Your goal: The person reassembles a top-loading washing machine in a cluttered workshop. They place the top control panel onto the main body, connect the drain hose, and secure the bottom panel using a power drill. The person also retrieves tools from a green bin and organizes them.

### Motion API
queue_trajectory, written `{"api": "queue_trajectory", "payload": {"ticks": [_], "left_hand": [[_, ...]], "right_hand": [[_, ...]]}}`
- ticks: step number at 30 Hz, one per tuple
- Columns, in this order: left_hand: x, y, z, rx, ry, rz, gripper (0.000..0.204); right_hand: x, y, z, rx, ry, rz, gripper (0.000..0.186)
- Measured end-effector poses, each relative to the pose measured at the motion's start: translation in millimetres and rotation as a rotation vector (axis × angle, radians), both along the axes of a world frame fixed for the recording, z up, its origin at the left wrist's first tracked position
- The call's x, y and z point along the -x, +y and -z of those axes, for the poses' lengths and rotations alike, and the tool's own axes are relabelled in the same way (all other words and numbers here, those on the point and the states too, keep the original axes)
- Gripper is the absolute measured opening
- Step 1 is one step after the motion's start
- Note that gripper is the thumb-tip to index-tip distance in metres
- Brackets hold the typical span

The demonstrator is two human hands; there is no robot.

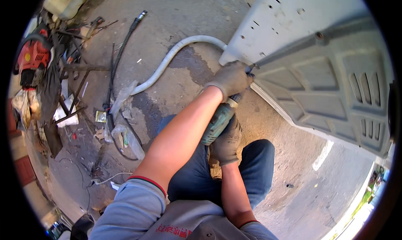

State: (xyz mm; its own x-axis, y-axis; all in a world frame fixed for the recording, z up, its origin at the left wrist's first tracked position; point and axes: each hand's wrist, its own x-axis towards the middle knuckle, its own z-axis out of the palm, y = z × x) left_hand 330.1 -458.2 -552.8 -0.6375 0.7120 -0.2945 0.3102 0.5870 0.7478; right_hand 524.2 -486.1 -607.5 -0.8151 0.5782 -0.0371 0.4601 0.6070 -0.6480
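My right hand (228, 142), in a grey-brown glove, is wrapped around the handle of a teal and black power drill (219, 121). The drill tilts up and away from me, its front end passing under my left hand (233, 77). That left hand wears a matching glove and is closed at the lower edge of a large pale metal panel (320, 74) on the right. A small dark piece (250, 69) shows by its fingertips, but its grip is hidden. The panel has raised ribs, slots and several small holes.
A grey hose (165, 63) curves across the concrete to the panel's corner. Left of it lie a black pressure-washer lance (125, 43) and crumpled clear plastic (127, 133). An orange-red motor tool (35, 53) rests among metal scraps at the far left, below a dirty plastic jug (65, 2).
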Motion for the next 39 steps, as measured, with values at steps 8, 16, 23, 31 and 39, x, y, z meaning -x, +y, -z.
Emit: {"api": "queue_trajectory", "payload": {"ticks": [8,16,23,31,39], "left_hand": [[-29.2,-54.1,-38.1,-0.100,-0.475,-0.378,0.036],[-149.4,-183.0,-133.1,-0.856,-1.202,-1.361,0.028],[-277.9,-373.4,-220.1,-0.552,-0.790,-1.612,0.025],[-326.2,-458.7,-282.2,-0.188,-1.025,-1.869,0.018],[-126.0,-420.6,-342.2,-0.333,-0.957,-1.535,0.030]], "right_hand": [[-34.7,29.9,-112.5,0.231,-0.167,-0.335,0.078],[-7.3,8.7,-292.1,0.430,-0.491,-0.523,0.060],[47.4,-37.1,-436.1,0.577,-0.632,-0.553,0.052],[98.9,-25.2,-566.3,0.647,-0.468,-0.628,0.049],[179.9,-3.4,-576.0,0.490,-0.377,-0.689,0.035]]}}
